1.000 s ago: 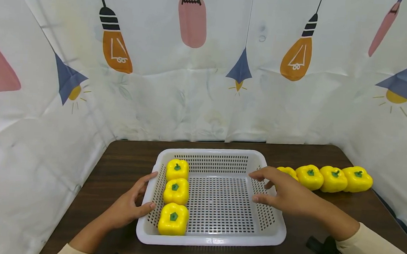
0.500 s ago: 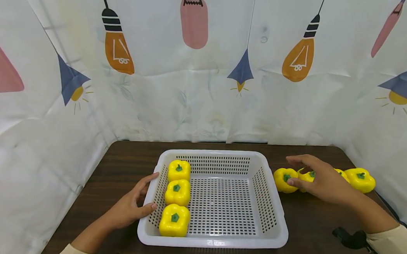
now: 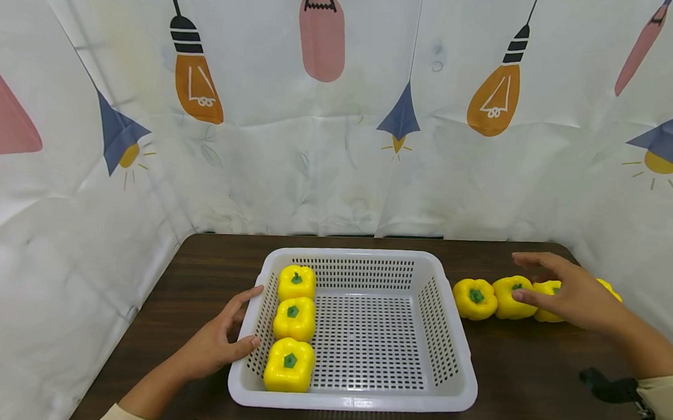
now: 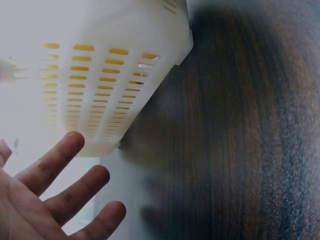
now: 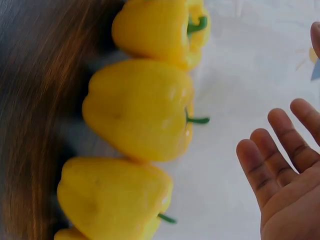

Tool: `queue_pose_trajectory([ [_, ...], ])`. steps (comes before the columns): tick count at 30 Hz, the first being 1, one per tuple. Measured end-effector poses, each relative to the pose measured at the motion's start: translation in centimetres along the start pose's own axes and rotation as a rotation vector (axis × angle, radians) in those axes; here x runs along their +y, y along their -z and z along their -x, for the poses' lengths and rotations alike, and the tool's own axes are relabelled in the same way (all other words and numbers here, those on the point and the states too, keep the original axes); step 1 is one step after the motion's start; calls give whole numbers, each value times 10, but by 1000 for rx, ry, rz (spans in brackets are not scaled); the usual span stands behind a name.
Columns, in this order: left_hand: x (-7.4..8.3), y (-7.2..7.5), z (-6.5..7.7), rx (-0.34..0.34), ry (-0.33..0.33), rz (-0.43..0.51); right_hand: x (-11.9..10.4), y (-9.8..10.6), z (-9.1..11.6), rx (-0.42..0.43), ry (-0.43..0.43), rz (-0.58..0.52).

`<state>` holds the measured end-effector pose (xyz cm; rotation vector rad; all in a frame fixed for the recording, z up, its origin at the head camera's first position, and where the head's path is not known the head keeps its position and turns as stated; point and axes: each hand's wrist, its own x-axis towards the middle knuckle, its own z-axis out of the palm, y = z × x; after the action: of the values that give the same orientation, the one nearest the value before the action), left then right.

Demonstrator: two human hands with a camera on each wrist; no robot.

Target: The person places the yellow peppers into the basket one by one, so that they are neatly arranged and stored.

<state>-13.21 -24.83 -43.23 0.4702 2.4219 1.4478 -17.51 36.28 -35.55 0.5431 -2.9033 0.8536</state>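
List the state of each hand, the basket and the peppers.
Basket: upright, partly filled
Peppers inside: three, lined up, stems up
Peppers outside: in a row right of the basket, not held
Left hand: fingers extended, at the basket's left rim
Right hand: empty, fingers apart, above the row

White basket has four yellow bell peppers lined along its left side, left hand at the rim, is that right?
Not four: the head view shows three yellow bell peppers in the white basket, lined along its left side, with the left hand at the rim.
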Motion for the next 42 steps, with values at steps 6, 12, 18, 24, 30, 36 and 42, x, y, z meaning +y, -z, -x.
queue_pose_trajectory([
  [6,0,-1,1,10,14,-12,17,8,4,-9,-35,14],
  [12,2,-1,1,12,23,-12,36,15,7,4,-101,43],
  [18,3,-1,1,12,32,-10,54,19,10,7,-156,73],
  [24,4,0,0,15,42,-19,68,23,17,2,-202,83],
  [30,4,0,0,22,45,-19,83,25,21,-5,-245,85],
  [36,5,0,1,32,53,-25,98,25,25,22,-245,98],
  [42,4,-1,2,19,38,-18,111,24,30,28,-257,97],
])
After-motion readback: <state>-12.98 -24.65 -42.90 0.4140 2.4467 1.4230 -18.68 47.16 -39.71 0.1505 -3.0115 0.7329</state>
